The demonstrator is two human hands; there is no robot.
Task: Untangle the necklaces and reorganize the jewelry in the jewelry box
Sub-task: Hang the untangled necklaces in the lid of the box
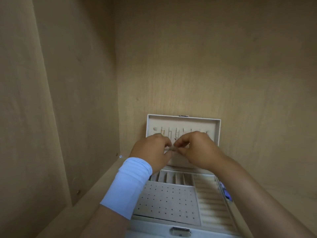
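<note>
Closest to the lens is the silver metal latch (181,232) on the front wall of the cream, fabric-lined jewelry box (151,226), which sits open inside a light wooden cabinet (68,100), its lid (181,118) upright against the back panel.

Judging by the tray, sorting has barely begun. From the left, the beige perforated earring panel (164,201) looks bare, the narrow divided slots (171,177) behind it seem to hold nothing, and no rings show in the padded ring rolls (211,205). In the lid, a gold link chain (162,132) and a few thin pale chains (176,134) already hang separately from the hook row, so some necklaces appear untangled.

The left hand (152,150), above a pale blue wristband (127,184), and the right hand (197,148) are drawn together in front of the lid. Both have curled fingers, and their fingertips meet on a small pale piece (169,149), probably the item now being worked.

What that piece is cannot be made out. The hands cover the lower lid and the chains' ends, the left forearm hides the tray's left edge, and a blurred purple-blue object (226,192) beside the box's right wall is unidentifiable.
</note>
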